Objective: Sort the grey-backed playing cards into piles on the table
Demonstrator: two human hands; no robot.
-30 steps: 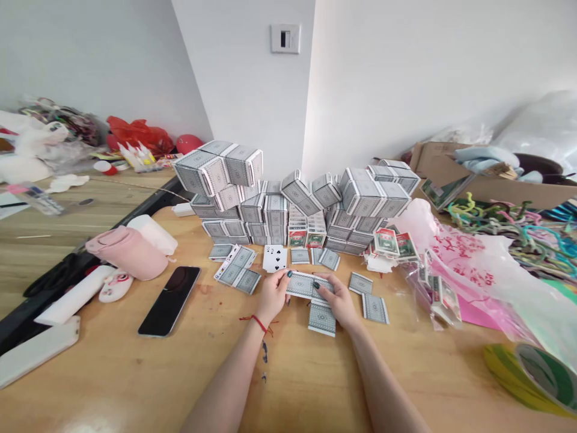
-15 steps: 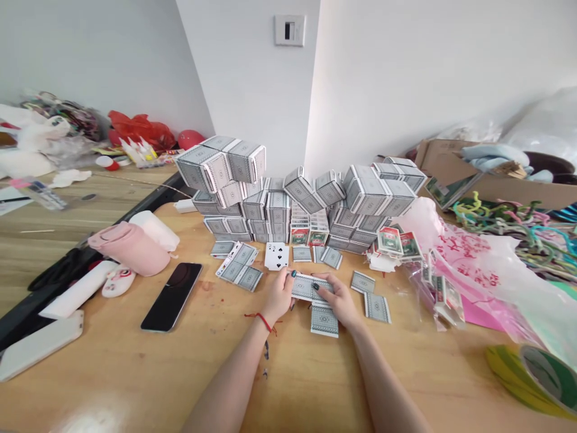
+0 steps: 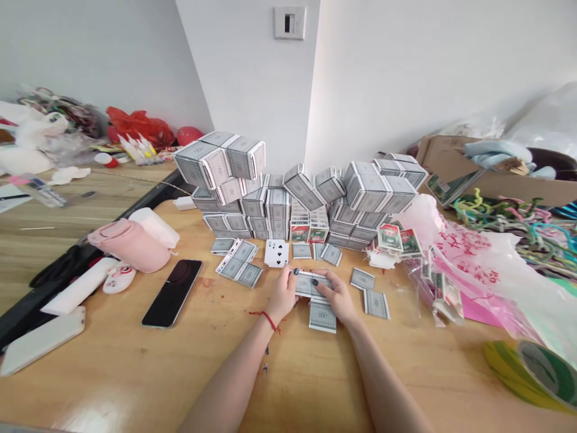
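Both my hands hold a small stack of grey-backed playing cards just above the wooden table. My left hand grips its left end, fingers curled. At the right end, my right hand pinches it with the thumb on top. Another face-down card pile lies directly below my hands. Loose cards lie to the left, one face-up card shows black pips, and two more cards lie to the right.
A wall of stacked grey card boxes stands behind the cards. A black phone and pink roll lie at left. Pink plastic bags, a cardboard box and a tape roll fill the right.
My hands and the card stack have drifted slightly up and right in the view as the camera tipped. The grip looks the same.
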